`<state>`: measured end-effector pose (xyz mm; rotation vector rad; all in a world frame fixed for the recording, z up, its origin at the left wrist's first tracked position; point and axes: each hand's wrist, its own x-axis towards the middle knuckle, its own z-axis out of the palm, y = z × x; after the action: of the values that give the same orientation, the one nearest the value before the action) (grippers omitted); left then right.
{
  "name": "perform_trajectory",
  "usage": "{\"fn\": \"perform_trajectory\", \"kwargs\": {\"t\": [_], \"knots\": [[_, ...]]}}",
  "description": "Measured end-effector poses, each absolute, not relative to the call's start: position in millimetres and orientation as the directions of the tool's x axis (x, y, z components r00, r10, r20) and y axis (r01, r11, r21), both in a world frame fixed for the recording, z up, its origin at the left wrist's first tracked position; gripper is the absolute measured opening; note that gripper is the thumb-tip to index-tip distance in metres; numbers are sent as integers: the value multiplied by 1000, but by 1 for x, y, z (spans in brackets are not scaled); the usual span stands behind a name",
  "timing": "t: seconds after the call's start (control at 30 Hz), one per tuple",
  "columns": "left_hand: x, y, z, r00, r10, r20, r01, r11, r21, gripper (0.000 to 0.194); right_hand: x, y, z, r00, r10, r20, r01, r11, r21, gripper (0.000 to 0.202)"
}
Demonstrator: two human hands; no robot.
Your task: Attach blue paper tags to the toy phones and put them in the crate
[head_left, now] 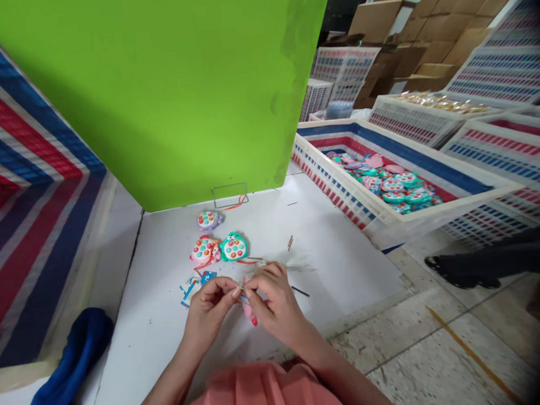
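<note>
Near the front of the white table (pixel 326 283), my left hand (pixel 211 305) and my right hand (pixel 276 300) meet with fingertips pinched together. Between them is a small pink toy (pixel 248 312), partly hidden by the fingers, with a thin pale strand at the fingertips. Just beyond my hands lie a pink animal-shaped toy (pixel 204 249) and a green one (pixel 234 247), touching each other, with orange cords beside them. A purple toy (pixel 208 220) sits farther back. Blue and white printed cards (pixel 197 288) lie left of my hands.
A green panel (pixel 182 99) stands behind the table. At right, a white crate (pixel 363 205) holds many toys (pixel 397 183). A striped-lined crate (pixel 41 234) and blue cloth (pixel 72 363) are at left. A person's foot (pixel 458 272) shows at far right.
</note>
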<state>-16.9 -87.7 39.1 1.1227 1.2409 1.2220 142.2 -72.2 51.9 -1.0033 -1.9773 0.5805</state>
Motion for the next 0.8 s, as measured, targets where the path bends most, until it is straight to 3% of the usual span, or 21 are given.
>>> {"fn": "perform_trajectory", "kwargs": {"t": [0.5,0.8], "knots": [[-16,-88,39,13,995,-103,-224,103,969,14,142,-72,53,-338,802,493,402,596,-695,13],[-17,-90,35,36,992,-119,-208,124,970,14,141,-73,58,-356,771,528,435,637,-637,13]]}}
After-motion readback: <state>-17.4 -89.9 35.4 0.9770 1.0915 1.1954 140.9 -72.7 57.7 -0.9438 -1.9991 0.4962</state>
